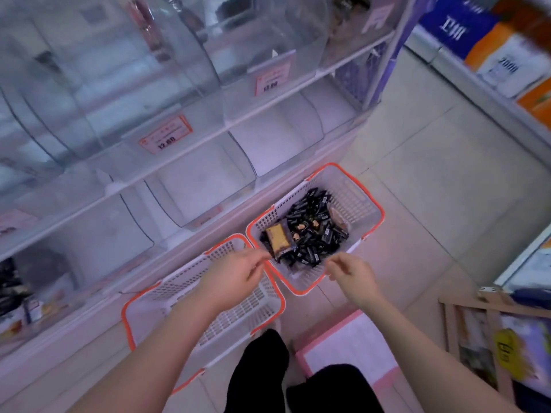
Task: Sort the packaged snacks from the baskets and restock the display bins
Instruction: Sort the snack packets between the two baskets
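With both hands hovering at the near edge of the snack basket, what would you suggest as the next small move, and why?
Probably lower the left hand onto the yellow packet and lift it out. Both hands hold nothing, the right hand hovers at the near rim of the full basket, and that packet lies closest, atop the black packets. The near basket looks empty.

I cannot read the print on the black snack packets | price tag text above the number too blurred | left basket partly hidden behind my left forearm | wooden crate cut by right edge
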{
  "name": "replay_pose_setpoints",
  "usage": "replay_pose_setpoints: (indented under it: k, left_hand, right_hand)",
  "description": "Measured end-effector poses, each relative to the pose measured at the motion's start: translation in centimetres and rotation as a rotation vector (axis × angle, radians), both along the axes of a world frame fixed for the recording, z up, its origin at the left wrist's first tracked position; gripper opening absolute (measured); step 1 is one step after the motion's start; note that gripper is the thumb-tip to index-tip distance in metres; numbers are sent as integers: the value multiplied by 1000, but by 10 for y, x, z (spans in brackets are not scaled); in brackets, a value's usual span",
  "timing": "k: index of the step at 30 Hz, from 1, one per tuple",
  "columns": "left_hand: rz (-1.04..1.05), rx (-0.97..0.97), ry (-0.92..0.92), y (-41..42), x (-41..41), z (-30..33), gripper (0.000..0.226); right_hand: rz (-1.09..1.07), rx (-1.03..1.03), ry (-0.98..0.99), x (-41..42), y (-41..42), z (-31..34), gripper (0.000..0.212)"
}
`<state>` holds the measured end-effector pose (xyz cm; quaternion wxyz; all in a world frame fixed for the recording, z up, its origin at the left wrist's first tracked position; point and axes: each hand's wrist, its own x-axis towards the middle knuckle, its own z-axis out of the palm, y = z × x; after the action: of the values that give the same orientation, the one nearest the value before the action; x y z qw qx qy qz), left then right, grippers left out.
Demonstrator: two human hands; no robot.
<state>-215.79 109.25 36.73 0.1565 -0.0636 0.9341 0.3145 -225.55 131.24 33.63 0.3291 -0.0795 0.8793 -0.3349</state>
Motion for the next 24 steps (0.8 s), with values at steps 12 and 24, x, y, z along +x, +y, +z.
replay_pose_setpoints:
  k: [12, 24]
  left_hand:
    - [-21, 11, -283, 47, -93, -160, 31]
    - [452, 103, -495, 160, -204, -439, 27]
  right_hand:
    - [59, 89, -186, -109, 35, -120, 19]
    - [804, 343, -33, -263, 40, -404, 19]
